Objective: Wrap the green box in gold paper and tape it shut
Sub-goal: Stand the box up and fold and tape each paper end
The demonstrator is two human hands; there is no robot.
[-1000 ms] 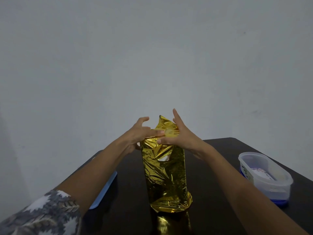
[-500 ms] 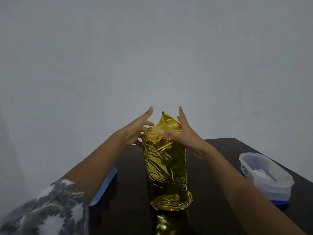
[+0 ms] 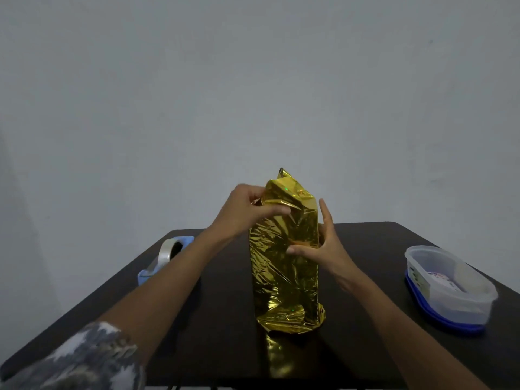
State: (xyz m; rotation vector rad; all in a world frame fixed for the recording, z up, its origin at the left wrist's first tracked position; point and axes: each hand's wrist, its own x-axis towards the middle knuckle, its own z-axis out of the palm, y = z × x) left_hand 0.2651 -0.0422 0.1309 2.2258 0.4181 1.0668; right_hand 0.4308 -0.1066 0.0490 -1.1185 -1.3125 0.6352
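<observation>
Left grip [image 3: 247,213] on gold paper [image 3: 284,277]

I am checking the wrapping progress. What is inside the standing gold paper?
Nothing inside shows. The gold paper covers its contents on every visible side, so the green box is hidden. The left hand pinches the crumpled top; the right hand presses the side.

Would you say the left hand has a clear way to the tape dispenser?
Probably yes: the tape dispenser lies uncovered with nothing blocking it, though the left hand pinches the gold paper.
</observation>
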